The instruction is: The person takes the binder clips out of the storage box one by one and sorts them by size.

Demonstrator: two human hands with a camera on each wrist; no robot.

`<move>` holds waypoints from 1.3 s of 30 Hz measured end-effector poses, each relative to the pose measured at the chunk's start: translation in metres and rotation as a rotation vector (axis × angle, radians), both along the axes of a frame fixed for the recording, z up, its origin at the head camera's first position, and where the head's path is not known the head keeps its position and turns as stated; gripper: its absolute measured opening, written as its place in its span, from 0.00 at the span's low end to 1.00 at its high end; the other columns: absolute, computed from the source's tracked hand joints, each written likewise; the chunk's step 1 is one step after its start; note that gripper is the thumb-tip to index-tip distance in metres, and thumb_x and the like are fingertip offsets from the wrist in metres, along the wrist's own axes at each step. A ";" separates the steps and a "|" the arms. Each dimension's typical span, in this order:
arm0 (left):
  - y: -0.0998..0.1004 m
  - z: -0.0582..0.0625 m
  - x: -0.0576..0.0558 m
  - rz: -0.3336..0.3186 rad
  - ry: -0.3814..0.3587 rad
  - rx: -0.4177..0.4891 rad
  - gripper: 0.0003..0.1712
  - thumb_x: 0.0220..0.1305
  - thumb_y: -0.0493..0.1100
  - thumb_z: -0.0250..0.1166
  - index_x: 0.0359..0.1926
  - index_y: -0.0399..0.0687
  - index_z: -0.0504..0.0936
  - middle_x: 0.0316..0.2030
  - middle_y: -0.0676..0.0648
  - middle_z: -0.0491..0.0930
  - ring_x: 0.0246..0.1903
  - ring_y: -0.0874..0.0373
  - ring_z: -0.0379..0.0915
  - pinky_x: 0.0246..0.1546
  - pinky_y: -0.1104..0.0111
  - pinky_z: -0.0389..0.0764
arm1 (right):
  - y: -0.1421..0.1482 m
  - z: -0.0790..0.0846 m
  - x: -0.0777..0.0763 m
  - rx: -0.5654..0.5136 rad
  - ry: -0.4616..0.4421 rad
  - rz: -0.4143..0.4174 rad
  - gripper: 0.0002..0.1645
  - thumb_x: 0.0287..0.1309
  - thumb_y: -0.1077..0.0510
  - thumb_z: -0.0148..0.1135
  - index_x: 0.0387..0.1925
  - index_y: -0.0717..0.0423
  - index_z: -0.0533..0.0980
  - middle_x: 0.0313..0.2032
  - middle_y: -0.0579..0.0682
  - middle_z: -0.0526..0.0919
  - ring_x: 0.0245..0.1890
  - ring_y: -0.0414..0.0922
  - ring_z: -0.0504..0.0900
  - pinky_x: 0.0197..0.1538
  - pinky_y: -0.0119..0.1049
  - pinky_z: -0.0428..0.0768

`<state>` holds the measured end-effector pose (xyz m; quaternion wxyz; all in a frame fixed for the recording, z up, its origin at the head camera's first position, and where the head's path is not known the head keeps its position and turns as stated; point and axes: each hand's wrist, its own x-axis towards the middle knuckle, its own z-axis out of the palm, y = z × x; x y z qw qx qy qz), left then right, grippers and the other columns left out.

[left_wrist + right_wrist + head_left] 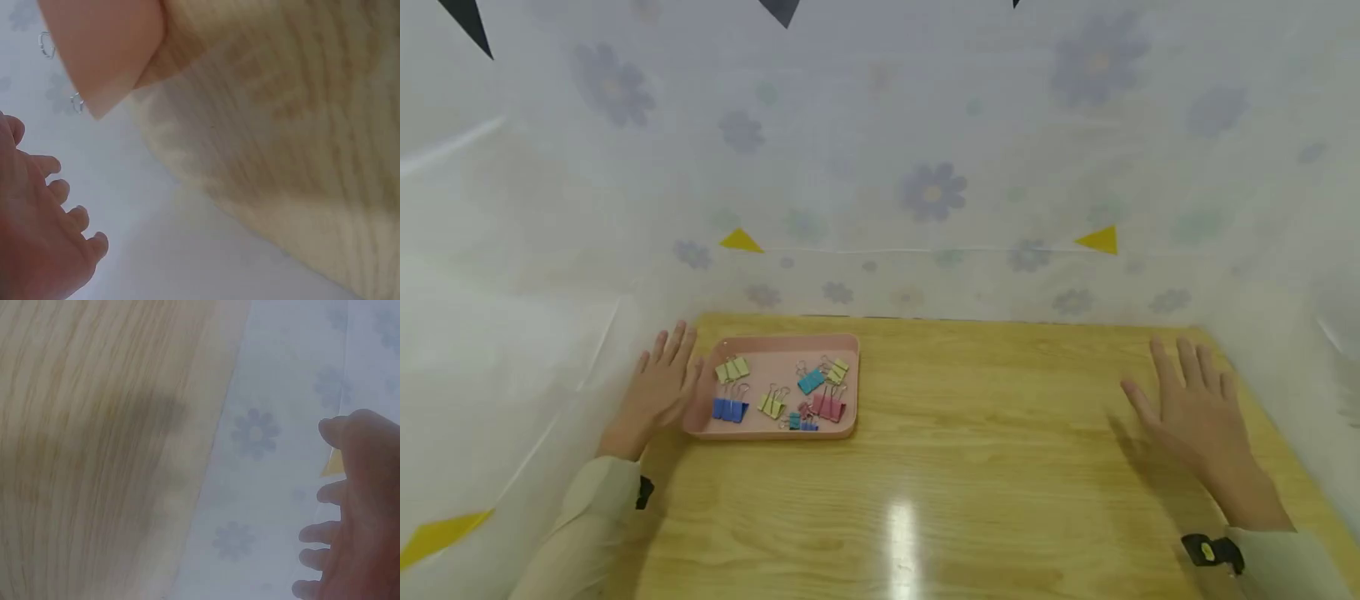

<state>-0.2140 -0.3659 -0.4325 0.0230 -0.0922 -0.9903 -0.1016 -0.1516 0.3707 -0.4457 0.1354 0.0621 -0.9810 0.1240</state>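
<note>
A pink tray (775, 343) lies on the left part of the wooden table, with several binder clips in it. Among them are a dark blue clip (730, 409), a red clip (829, 406), a teal clip (811, 381) and a yellow clip (772, 405). My left hand (658, 392) is beside the tray's left side, fingers spread and holding nothing; its thumb overlaps the rim in the head view. Far to the right, my right hand (1202, 417) is held over the table with fingers straight and spread, its shadow beside it. Nothing is in it.
The wooden table (985, 450) reaches back to a pale flowered curtain (865, 150), which also hangs along both sides. Yellow triangles (1097, 240) mark the curtain. A dark band (1213, 552) circles the right wrist.
</note>
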 end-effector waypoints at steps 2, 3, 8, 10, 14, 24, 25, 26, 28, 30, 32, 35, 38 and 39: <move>-0.005 -0.004 -0.003 -0.002 -0.002 -0.022 0.38 0.83 0.55 0.29 0.82 0.39 0.35 0.81 0.35 0.31 0.78 0.32 0.24 0.71 0.32 0.35 | -0.003 -0.001 0.003 -0.015 -0.013 -0.013 0.47 0.77 0.39 0.47 0.82 0.57 0.43 0.78 0.74 0.38 0.76 0.74 0.35 0.66 0.80 0.37; -0.007 -0.006 -0.004 -0.001 -0.005 -0.028 0.38 0.83 0.55 0.29 0.82 0.38 0.36 0.81 0.34 0.31 0.78 0.31 0.25 0.71 0.33 0.34 | -0.004 -0.001 0.004 -0.028 -0.022 -0.020 0.47 0.77 0.39 0.46 0.83 0.56 0.42 0.78 0.74 0.37 0.76 0.74 0.34 0.66 0.80 0.35; -0.017 -0.019 -0.005 0.013 -0.031 -0.056 0.39 0.82 0.56 0.26 0.81 0.35 0.42 0.80 0.33 0.34 0.77 0.29 0.28 0.71 0.33 0.31 | -0.012 0.001 0.008 -0.081 0.023 -0.031 0.45 0.78 0.41 0.47 0.82 0.55 0.44 0.76 0.77 0.43 0.72 0.80 0.43 0.64 0.82 0.38; -0.021 -0.023 -0.004 0.003 -0.049 -0.058 0.38 0.83 0.55 0.26 0.81 0.35 0.43 0.80 0.33 0.34 0.77 0.29 0.28 0.71 0.32 0.31 | -0.016 0.004 0.008 -0.101 0.091 -0.014 0.43 0.78 0.43 0.49 0.81 0.59 0.48 0.74 0.79 0.47 0.69 0.82 0.49 0.64 0.81 0.44; -0.027 -0.029 -0.004 -0.035 -0.084 -0.050 0.37 0.83 0.54 0.29 0.82 0.37 0.41 0.81 0.34 0.35 0.77 0.29 0.28 0.71 0.32 0.32 | -0.024 0.012 0.007 -0.164 0.229 0.025 0.41 0.78 0.48 0.52 0.79 0.66 0.52 0.71 0.81 0.53 0.67 0.82 0.55 0.67 0.77 0.51; -0.032 -0.031 -0.006 -0.044 -0.112 0.013 0.37 0.83 0.53 0.28 0.82 0.37 0.40 0.81 0.34 0.36 0.77 0.30 0.27 0.71 0.33 0.32 | -0.047 0.020 0.007 -0.352 0.238 0.010 0.44 0.74 0.52 0.58 0.82 0.57 0.49 0.75 0.74 0.52 0.73 0.76 0.49 0.67 0.77 0.48; -0.033 -0.032 -0.006 -0.048 -0.114 0.019 0.37 0.83 0.53 0.28 0.82 0.37 0.40 0.81 0.34 0.36 0.77 0.29 0.27 0.71 0.33 0.32 | -0.050 0.021 0.006 -0.372 0.230 0.011 0.45 0.74 0.53 0.58 0.82 0.56 0.49 0.75 0.73 0.51 0.74 0.75 0.48 0.67 0.78 0.48; -0.033 -0.032 -0.005 -0.049 -0.117 0.022 0.37 0.83 0.53 0.28 0.82 0.36 0.40 0.81 0.34 0.36 0.77 0.29 0.27 0.71 0.33 0.32 | -0.053 0.021 0.004 -0.390 0.226 0.014 0.45 0.73 0.53 0.59 0.82 0.55 0.49 0.76 0.73 0.51 0.74 0.74 0.48 0.66 0.78 0.48; -0.033 -0.034 -0.005 -0.052 -0.122 0.026 0.38 0.83 0.54 0.28 0.82 0.37 0.38 0.81 0.34 0.35 0.77 0.29 0.27 0.71 0.33 0.31 | -0.060 0.020 -0.002 -0.420 0.232 0.037 0.46 0.72 0.55 0.61 0.82 0.55 0.50 0.76 0.72 0.52 0.75 0.73 0.49 0.67 0.78 0.47; -0.030 -0.036 -0.003 -0.057 -0.121 0.026 0.37 0.83 0.53 0.28 0.82 0.36 0.38 0.81 0.34 0.35 0.77 0.29 0.27 0.71 0.32 0.32 | -0.069 0.020 -0.007 -0.445 0.240 0.061 0.47 0.70 0.56 0.63 0.82 0.53 0.50 0.76 0.70 0.54 0.74 0.72 0.51 0.67 0.77 0.49; -0.026 -0.036 -0.002 -0.060 -0.115 0.032 0.37 0.83 0.53 0.29 0.82 0.36 0.38 0.81 0.33 0.36 0.77 0.29 0.29 0.71 0.32 0.33 | -0.077 0.019 -0.012 -0.466 0.247 0.075 0.48 0.69 0.56 0.64 0.82 0.52 0.51 0.75 0.69 0.57 0.73 0.72 0.54 0.66 0.77 0.51; -0.018 -0.036 0.000 -0.060 -0.104 0.039 0.36 0.83 0.51 0.31 0.82 0.36 0.39 0.80 0.33 0.39 0.77 0.29 0.31 0.71 0.32 0.35 | -0.090 0.020 -0.014 -0.501 0.246 0.080 0.49 0.67 0.57 0.66 0.82 0.46 0.52 0.74 0.67 0.61 0.71 0.71 0.59 0.64 0.76 0.58; -0.009 -0.037 -0.002 -0.059 -0.098 0.039 0.36 0.83 0.52 0.31 0.82 0.38 0.39 0.81 0.34 0.40 0.78 0.30 0.32 0.72 0.33 0.35 | -0.104 0.021 -0.017 -0.534 0.268 0.089 0.50 0.65 0.58 0.68 0.81 0.41 0.54 0.72 0.65 0.65 0.68 0.69 0.64 0.71 0.49 0.66; -0.006 -0.037 -0.002 -0.059 -0.096 0.041 0.36 0.83 0.52 0.31 0.82 0.39 0.39 0.81 0.34 0.40 0.78 0.30 0.32 0.72 0.33 0.35 | -0.108 0.022 -0.018 -0.545 0.276 0.096 0.50 0.65 0.59 0.69 0.81 0.39 0.55 0.71 0.64 0.66 0.68 0.67 0.65 0.70 0.38 0.66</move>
